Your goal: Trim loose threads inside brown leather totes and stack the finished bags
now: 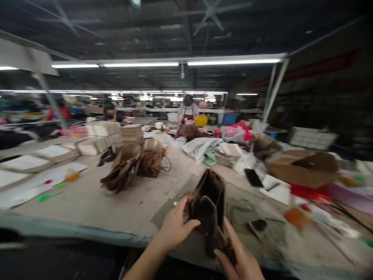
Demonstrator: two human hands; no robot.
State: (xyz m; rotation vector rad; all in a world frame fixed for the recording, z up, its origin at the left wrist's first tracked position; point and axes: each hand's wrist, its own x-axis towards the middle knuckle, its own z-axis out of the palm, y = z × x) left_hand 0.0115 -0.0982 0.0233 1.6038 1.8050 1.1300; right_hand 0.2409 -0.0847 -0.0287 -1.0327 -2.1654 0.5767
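A dark brown leather piece [210,206], folded and standing up, is held over the near edge of a long grey worktable [96,202]. My left hand [175,227] grips its left side, thumb across the front. Under its lower right part, my right hand [240,258] closes around the bottom flap. The picture is blurred by motion.
A pile of brown leather pieces [131,167] lies mid-table, with stacks of pale boards [101,136] behind. A black phone [253,178], a cardboard box [300,167], white bags and red items crowd the right. A person [188,111] works at the far end.
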